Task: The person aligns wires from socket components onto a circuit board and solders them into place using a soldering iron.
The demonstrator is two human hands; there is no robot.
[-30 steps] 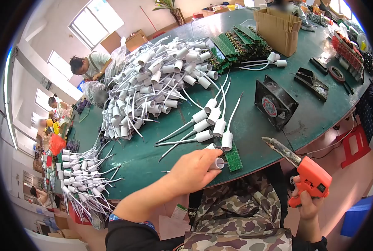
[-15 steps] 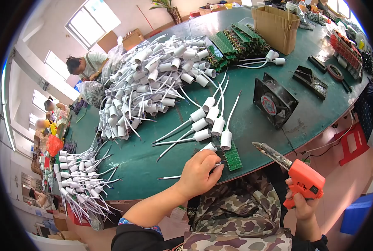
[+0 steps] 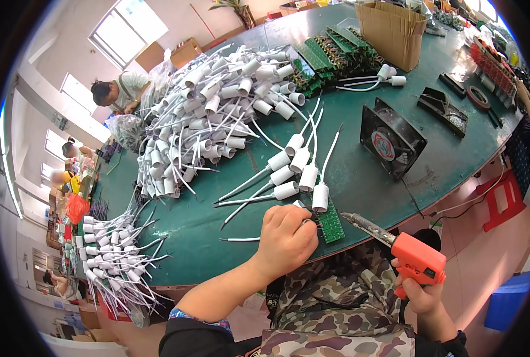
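My left hand pinches a thin wire against the left edge of a green circuit board at the table's front edge. A white cylindrical cap sits partly hidden behind that hand, and a white cable runs out to its left. My right hand grips a red soldering gun. The gun's metal tip points left, just right of the board. Another white cap with a cable overlaps the board's upper end. Several more such caps lie beyond my left hand.
A big heap of white caps with cables covers the table's far left; a smaller bunch hangs at the left edge. A black fan stands right of the board. Stacked circuit boards and a cardboard box are behind. One person sits opposite.
The soldering gun in my right hand has moved left, bringing its tip closer to the circuit board. My left hand has shifted slightly and stays closed beside the board.
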